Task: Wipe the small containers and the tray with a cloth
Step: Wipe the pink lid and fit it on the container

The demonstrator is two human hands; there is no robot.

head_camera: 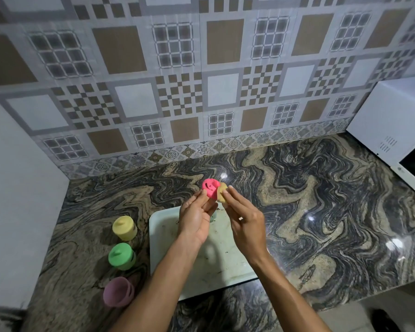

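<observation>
Pink container (210, 190) pinched in my left hand (195, 218) above the tray (216, 267), right hand (246, 222) pressing a yellowish cloth (222, 193) on it; a loose fingertip hold could drop it.

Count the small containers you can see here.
4: yellow container, green container and purple container left of the tray; pink container in both hands. Others may be hidden.

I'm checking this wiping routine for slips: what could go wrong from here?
1. The pink container is held only at the fingertips of the left hand; rubbing by the right hand could knock it loose.
2. The left forearm passes close to the green container and purple container and might topple them.
</observation>
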